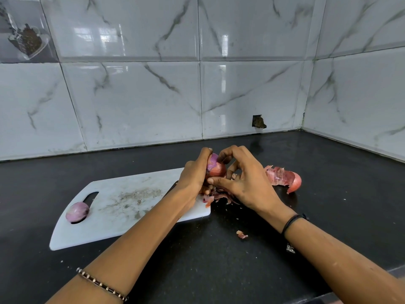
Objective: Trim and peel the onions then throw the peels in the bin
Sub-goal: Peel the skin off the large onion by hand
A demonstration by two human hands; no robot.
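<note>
A red onion [215, 166], partly peeled with purple flesh showing at its top, is held above the right end of the white cutting board [122, 216]. My left hand [194, 176] grips it from the left side. My right hand [243, 178] pinches its reddish skin from the right with thumb and curled fingers. A peeled purple onion [77, 212] lies on the board's left end by the handle slot. Loose peels [282, 177] sit on the counter to the right, and more peels [215, 197] lie under my hands.
The black counter [328, 194] meets a marble-tiled wall behind and on the right. A small peel scrap [241, 234] lies near my right forearm. A dark knife handle [173, 188] is partly hidden behind my left wrist. No bin is in view.
</note>
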